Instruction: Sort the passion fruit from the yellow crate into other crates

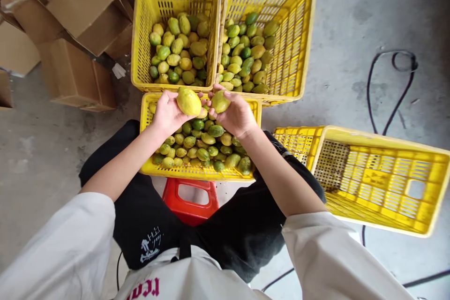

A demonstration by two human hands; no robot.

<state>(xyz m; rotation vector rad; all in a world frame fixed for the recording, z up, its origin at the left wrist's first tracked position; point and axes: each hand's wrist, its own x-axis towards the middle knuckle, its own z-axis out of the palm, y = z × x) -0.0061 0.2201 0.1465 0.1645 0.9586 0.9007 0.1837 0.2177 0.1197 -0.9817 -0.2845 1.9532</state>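
A large yellow lemon (189, 101) rests in the curled fingers of my left hand (167, 113). My right hand (240, 115) holds a smaller, greener lemon (220, 102) close beside it. Both hands are above the far half of the near yellow crate (201, 176), which holds many green and yellow lemons (203, 154). Beyond them stand two more yellow crates, the far left crate (176, 87) and the far right crate (306, 37), each partly filled with lemons of mixed green and yellow.
Another yellow crate (383, 138) lies at my right, tilted on its side. Brown cardboard boxes (82, 7) are piled at the far left. A red plastic stool (190, 215) shows between my legs. A black cable (370, 84) loops over the concrete floor (351, 56).
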